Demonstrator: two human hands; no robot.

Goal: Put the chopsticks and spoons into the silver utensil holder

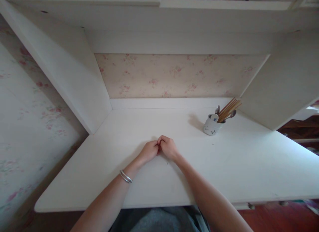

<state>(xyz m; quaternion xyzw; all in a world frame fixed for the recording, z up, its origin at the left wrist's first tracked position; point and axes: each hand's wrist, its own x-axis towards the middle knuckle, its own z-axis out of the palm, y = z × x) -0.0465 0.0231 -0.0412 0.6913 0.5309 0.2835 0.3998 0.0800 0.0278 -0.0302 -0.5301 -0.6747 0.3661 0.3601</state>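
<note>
My left hand (150, 150) and my right hand (168, 147) rest together on the white tabletop (159, 185), near its middle. Both are closed, with curled fingers meeting at the knuckles and thumbs. No object shows in either one, though the undersides of the fingers are hidden. Two thin silver bangles (126, 176) circle my left wrist. Farther back and to the right of my right hand, a white perforated utensil holder (211, 127) stands upright. Wooden chopsticks (227, 110) lean out of it to the right, with metal spoons (232, 113) and a white spoon (214, 117) beside them.
White side panels (67, 69) close the desk in at left and right. Overhead runs a shelf (174, 21) with a cabinet above. Floral wallpaper (164, 75) covers the back. Drawer knobs (251, 206) sit under the front edge at right, above a reddish floor (271, 220).
</note>
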